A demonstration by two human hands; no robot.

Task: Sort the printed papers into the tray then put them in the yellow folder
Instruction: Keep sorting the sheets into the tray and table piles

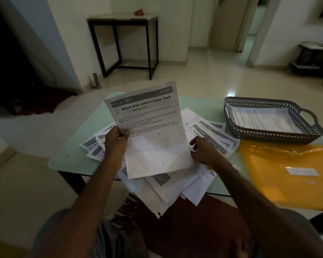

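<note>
**One printed sheet held up over the loose pile**

Head view: the left grip (116, 142) clasps the left edge of a printed sheet (153, 125), thumb on the printed face and fingers curled behind it. The right grip (204, 151) meets the same sheet low on its right edge, with thumb and curled fingertips pinching the margin. The sheet is raised and tilted towards the camera, above the desk (73, 151), and its bold heading reads "Wipe and return soap dish". Its lower half is blank.

Under and around it lies the pile of printed papers (168, 189), fanned out untidily. Some sheets show grey header bars to the left and right of the hands. Others show QR codes near the front edge, where several sheets hang over the edge of the desk towards the person's lap.

At the far right of the desk stands the dark lattice-walled tray (268, 135), with a handle cut-out at its right end. At least one printed paper (265, 121) lies flat inside it. Just in front of the tray lies the yellow folder (280, 187), flat and closed, with a small white label (302, 171) on its face. The folder's left edge is close to the pile.

A dark red rug (190, 229) lies on the floor beneath the desk. Against the far wall stands a black-framed side table (122, 21) with a small brown object (139, 12) on top.
</note>
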